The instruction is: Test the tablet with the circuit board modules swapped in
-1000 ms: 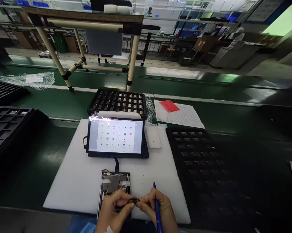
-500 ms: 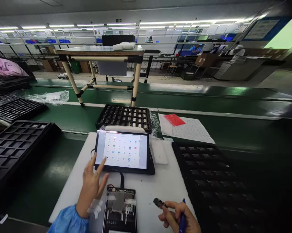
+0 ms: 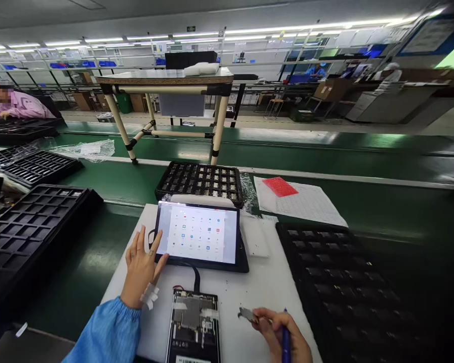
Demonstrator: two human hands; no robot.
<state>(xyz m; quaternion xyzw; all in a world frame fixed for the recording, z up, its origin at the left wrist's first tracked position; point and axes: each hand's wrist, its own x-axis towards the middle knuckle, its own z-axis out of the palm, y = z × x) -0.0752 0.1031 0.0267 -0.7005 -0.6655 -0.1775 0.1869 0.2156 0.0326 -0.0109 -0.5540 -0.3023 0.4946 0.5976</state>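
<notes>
A lit tablet screen (image 3: 196, 233) showing rows of app icons leans at the back of a white foam board (image 3: 257, 297). My left hand (image 3: 141, 264) is at its left edge, fingers spread, holding nothing; pieces of white tape cling to the wrist. Below the screen lies an opened device (image 3: 194, 322) with its circuit boards bare, joined to the screen by a black ribbon cable (image 3: 196, 280). At the lower right my right hand (image 3: 281, 333) pinches a small metallic part (image 3: 247, 314) and also holds a blue pen (image 3: 286, 343) against the palm.
Black compartment trays stand at the left (image 3: 30, 227), right (image 3: 343, 282) and behind the screen (image 3: 200, 182). A red sheet (image 3: 280, 186) lies on printed paper (image 3: 310, 204). A table frame (image 3: 164, 80) stands beyond. A person in pink (image 3: 22, 105) sits at the far left.
My left hand has shifted down and left from over the screen's lower icons to its left edge. The small part in my right hand has been turned. The view has shifted slightly.
</notes>
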